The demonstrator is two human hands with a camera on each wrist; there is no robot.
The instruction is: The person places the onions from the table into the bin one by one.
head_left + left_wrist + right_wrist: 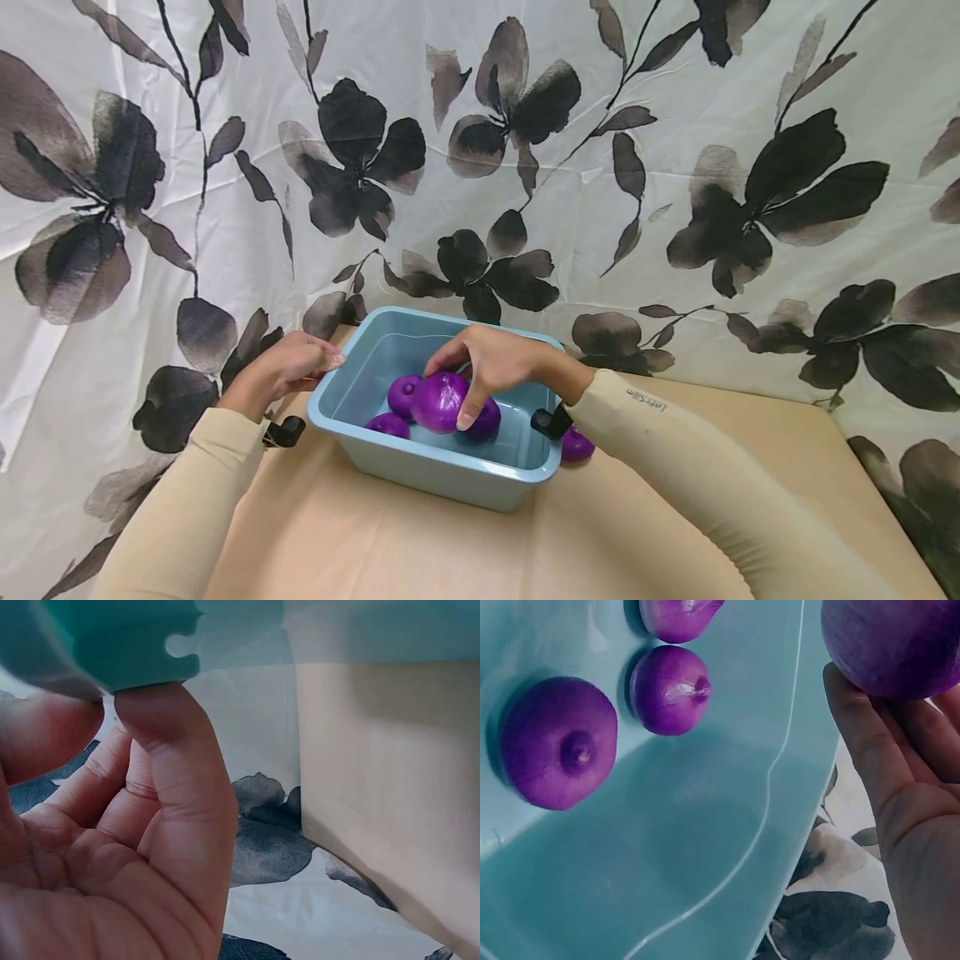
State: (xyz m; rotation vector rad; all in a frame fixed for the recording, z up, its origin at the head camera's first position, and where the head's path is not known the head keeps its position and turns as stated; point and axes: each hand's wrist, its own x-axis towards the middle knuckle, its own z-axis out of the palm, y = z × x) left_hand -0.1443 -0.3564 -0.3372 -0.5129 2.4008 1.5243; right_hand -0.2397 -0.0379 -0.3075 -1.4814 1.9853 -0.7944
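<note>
Purple onion (438, 402) grasped in right hand (491, 360) fingers over blue tub (420, 467), frame centre; left hand (288, 367) pinching rim; loose hold risks drop.

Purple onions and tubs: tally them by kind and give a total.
Purple onions: 5, namely one held, three loose in the tub, one on the table outside it.
Blue tubs: 1.
Total: 6.

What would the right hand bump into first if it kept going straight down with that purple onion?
Probably the purple onions lying in the blue bin, right under the right hand and its held onion; the depth between them is unclear.
</note>
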